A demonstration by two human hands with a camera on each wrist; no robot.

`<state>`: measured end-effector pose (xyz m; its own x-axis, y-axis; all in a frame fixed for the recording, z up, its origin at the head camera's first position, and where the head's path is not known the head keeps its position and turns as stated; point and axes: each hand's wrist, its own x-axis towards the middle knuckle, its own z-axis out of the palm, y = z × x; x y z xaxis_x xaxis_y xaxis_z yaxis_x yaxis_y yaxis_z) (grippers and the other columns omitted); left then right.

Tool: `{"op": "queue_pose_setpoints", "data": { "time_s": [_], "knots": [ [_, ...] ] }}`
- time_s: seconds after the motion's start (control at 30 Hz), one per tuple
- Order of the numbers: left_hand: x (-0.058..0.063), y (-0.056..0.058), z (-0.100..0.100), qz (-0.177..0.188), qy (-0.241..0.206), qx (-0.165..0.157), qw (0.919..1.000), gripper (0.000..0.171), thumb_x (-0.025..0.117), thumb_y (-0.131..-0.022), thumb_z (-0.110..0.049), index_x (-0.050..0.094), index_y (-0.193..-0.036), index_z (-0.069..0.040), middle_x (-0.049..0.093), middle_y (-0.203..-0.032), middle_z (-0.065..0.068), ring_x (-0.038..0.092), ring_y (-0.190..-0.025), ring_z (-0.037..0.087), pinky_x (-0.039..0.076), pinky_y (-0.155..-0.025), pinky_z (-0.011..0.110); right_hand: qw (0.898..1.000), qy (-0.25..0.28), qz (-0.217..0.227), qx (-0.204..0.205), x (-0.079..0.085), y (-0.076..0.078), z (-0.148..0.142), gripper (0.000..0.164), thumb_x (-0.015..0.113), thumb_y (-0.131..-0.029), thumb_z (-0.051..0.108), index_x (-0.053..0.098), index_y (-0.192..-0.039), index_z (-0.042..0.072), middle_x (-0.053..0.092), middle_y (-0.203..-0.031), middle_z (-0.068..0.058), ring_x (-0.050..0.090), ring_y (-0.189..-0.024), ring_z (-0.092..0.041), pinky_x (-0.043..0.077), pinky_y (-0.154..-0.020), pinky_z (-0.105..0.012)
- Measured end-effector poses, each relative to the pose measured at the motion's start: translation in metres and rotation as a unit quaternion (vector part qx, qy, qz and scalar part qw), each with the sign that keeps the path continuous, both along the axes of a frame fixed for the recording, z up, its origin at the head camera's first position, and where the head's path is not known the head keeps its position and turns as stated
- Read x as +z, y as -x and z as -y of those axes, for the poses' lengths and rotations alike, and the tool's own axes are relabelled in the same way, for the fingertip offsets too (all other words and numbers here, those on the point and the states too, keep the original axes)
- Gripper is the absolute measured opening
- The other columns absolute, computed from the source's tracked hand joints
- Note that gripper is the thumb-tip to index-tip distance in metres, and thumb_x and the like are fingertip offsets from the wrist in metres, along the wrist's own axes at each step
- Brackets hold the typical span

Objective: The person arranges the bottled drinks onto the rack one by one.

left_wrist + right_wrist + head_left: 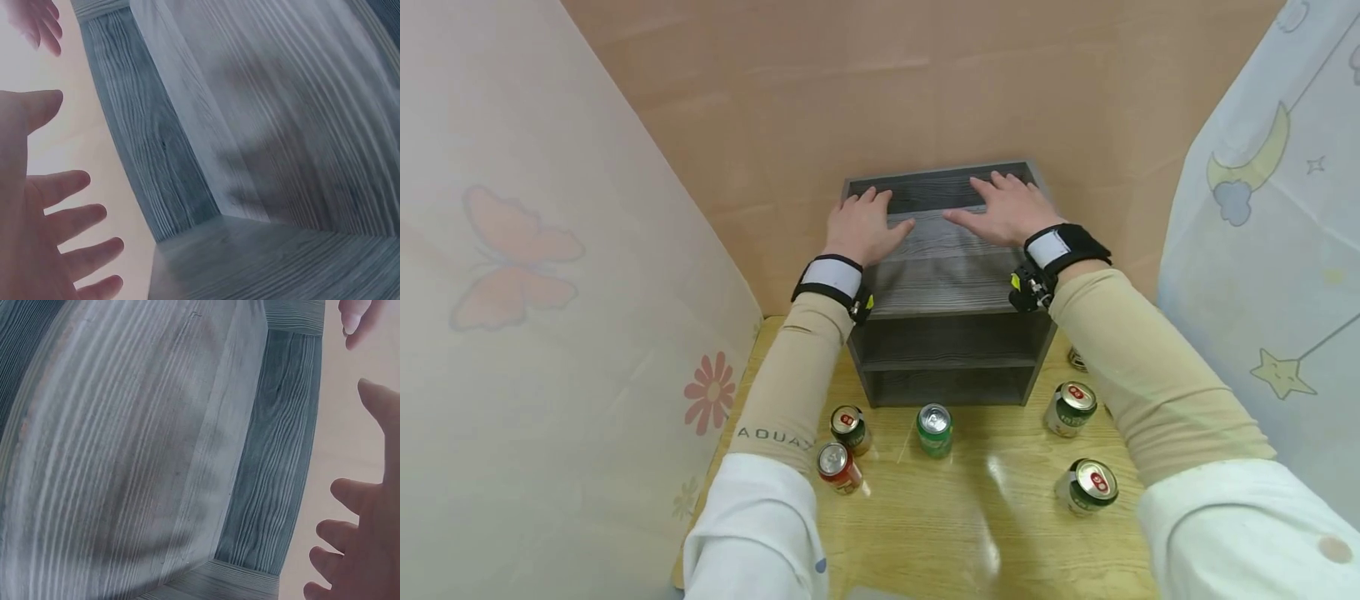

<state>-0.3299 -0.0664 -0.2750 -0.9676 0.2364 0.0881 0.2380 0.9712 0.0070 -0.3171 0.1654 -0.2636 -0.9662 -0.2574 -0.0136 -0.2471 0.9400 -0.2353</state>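
Observation:
A grey wood-grain shelf unit stands against the back wall, with a top board and lower compartments. Over its left side, my left hand hovers palm down with fingers spread and thumb turned inward. My right hand is spread in the same way over the right side, near the raised back panel. Neither hand holds anything. In the left wrist view, the fingers of the left hand are apart, beside the back panel. The right wrist view shows the right hand likewise spread, with shadows across the top board.
On the wooden table, a green can stands before the shelf. A red can and a dark can stand at left. Two green-and-white cans are at right; another can is partly behind my sleeve. Curtains flank both sides.

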Motion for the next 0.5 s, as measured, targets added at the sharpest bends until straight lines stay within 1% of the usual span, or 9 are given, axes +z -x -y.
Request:
{"op": "queue_pose_setpoints", "data": {
  "time_s": [0.2, 0.37, 0.5],
  "knots": [
    [0.004, -0.008, 0.000, -0.003, -0.007, -0.009, 0.9999, 0.074, 0.040, -0.102, -0.064, 0.033, -0.161, -0.019, 0.029, -0.164, 0.008, 0.031, -0.147, 0.030, 0.020, -0.118, 0.050, 1.000, 0.001, -0.013, 0.007, 0.003, -0.003, -0.003, 0.094, 0.034, -0.099, 0.070, 0.015, -0.162, 0.002, 0.010, -0.163, -0.031, 0.005, -0.150, -0.049, 0.006, -0.117, -0.060],
    [0.005, -0.010, 0.000, -0.006, -0.014, -0.015, 0.9998, 0.074, 0.039, -0.102, -0.064, 0.033, -0.160, -0.019, 0.029, -0.164, 0.007, 0.032, -0.147, 0.030, 0.020, -0.118, 0.050, 1.000, 0.011, -0.023, 0.012, 0.005, -0.006, -0.007, 0.093, 0.035, -0.100, 0.069, 0.017, -0.161, 0.001, 0.011, -0.163, -0.031, 0.006, -0.150, -0.049, 0.006, -0.117, -0.060],
    [0.006, -0.014, 0.002, -0.008, -0.029, -0.019, 0.9994, 0.074, 0.039, -0.103, -0.064, 0.032, -0.161, -0.019, 0.029, -0.164, 0.007, 0.031, -0.147, 0.029, 0.020, -0.118, 0.050, 0.999, 0.023, -0.035, 0.012, 0.006, -0.008, -0.010, 0.093, 0.035, -0.100, 0.069, 0.019, -0.161, 0.001, 0.011, -0.163, -0.031, 0.006, -0.150, -0.048, 0.006, -0.117, -0.060]
  ]
}}
